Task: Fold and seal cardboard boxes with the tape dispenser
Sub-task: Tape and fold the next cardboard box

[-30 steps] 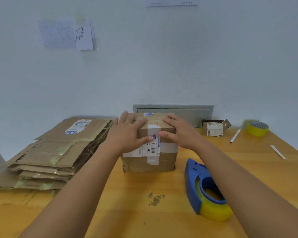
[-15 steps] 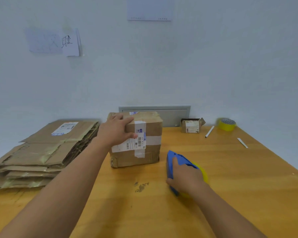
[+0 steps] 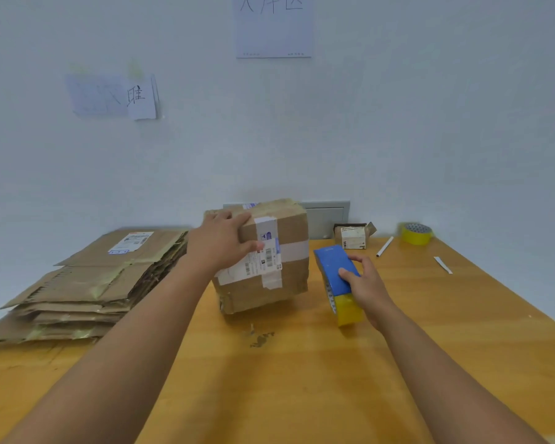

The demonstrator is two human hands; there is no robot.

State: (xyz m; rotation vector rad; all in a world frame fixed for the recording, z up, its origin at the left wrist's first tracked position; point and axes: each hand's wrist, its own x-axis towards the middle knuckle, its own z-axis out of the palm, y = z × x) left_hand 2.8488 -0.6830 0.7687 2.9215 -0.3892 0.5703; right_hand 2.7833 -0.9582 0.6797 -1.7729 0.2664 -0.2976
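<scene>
From the head camera, the brown cardboard box with white labels and tape [image 3: 271, 254] sits near the middle of the back edge of the yellow wooden desk [image 3: 302, 379]. The left hand [image 3: 220, 243] rests on the box's top left corner, fingers spread wide. The right hand [image 3: 364, 283] holds the blue tape dispenser with its yellow roll [image 3: 337, 283], just beside the box's right side. A pile of flat cardboard boxes [image 3: 87, 283] lies by the left edge.

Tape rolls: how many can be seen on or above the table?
2: one yellow roll in the blue tape dispenser gripped by the right hand; one spare tape roll at the table's far right corner.
</scene>
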